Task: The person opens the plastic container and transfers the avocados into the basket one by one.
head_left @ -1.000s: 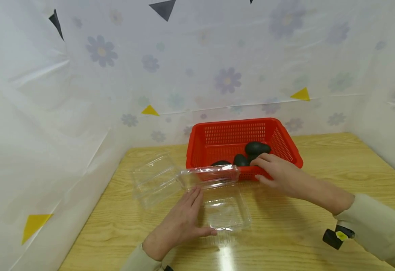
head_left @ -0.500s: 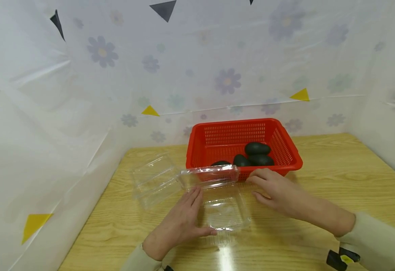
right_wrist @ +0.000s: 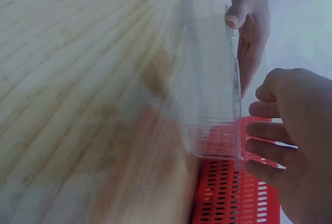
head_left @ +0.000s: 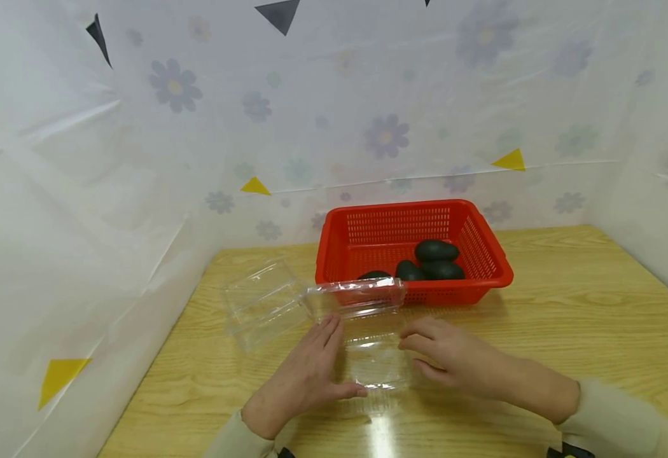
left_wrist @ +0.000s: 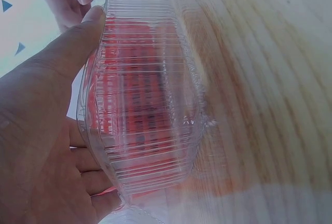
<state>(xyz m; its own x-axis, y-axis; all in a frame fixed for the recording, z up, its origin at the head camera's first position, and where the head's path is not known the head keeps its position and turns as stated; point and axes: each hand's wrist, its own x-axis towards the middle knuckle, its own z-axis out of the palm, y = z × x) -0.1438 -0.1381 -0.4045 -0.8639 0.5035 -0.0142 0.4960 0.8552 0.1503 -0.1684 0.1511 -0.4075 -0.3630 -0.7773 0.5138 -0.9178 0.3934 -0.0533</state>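
A clear plastic clamshell box [head_left: 376, 362] stands on the table with its lid [head_left: 362, 298] raised toward the basket. My left hand [head_left: 305, 375] rests along the box's left side, thumb at the near edge and fingers extended toward the hinge. In the left wrist view, the thumb touches the rim of the clear box [left_wrist: 145, 94]. My right hand [head_left: 454, 356] is at the box's right side, fingers loosely bent and holding nothing. The right wrist view has its fingertips beside the rim of the box [right_wrist: 207, 79]; contact is unclear.
Behind the box stands a red perforated basket [head_left: 397, 210] with several dark avocados [head_left: 437, 250], some partly hidden by its front wall. A second clear plastic container [head_left: 262, 302] lies at the left on the wooden table [head_left: 569, 305]. White patterned sheeting [head_left: 334, 95] surrounds the table.
My right hand has drawn back from the avocados in the basket, toward me and slightly left, to the box's right side. The left hand has stayed in place.
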